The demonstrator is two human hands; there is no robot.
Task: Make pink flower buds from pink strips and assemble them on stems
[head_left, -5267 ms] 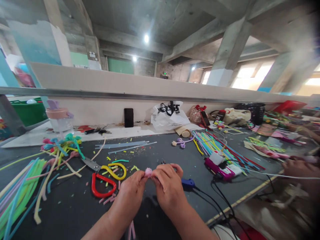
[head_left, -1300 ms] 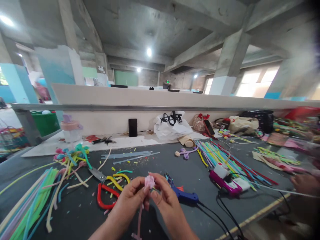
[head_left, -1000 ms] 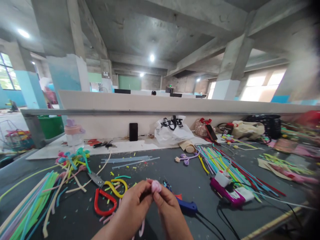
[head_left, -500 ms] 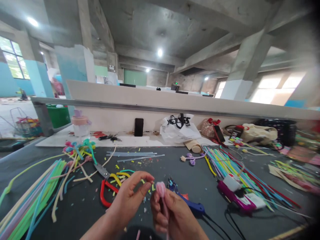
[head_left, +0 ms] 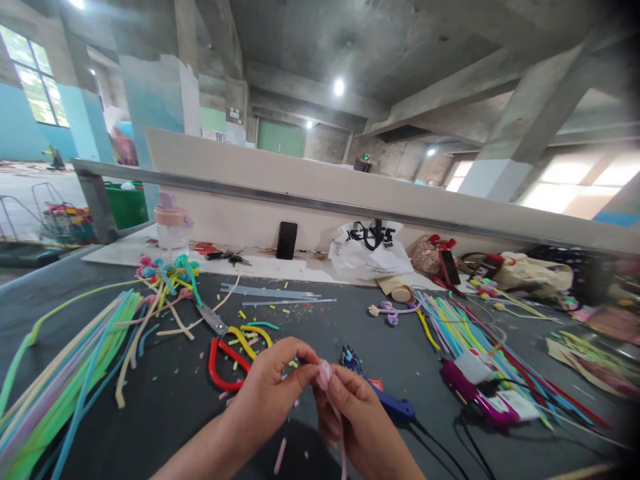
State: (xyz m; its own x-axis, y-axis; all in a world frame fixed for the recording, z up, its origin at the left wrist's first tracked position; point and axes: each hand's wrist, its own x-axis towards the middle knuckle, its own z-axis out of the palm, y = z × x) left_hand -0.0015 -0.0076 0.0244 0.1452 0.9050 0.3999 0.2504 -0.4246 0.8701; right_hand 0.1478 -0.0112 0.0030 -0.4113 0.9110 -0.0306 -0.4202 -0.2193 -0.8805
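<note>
Above the counter (head_left: 423,350), pink bud (head_left: 325,375) sits btwn L hand (head_left: 280,381) & R hand (head_left: 357,407). L thumb + index pinch its top; R thumb + curled fingers grip just below, w/ pink stem (head_left: 342,443) hanging down.

Scissors (head_left: 219,327) left of hands (head_left: 277,385), corded tool (head_left: 398,405) right; phone (head_left: 287,241) behind
</note>
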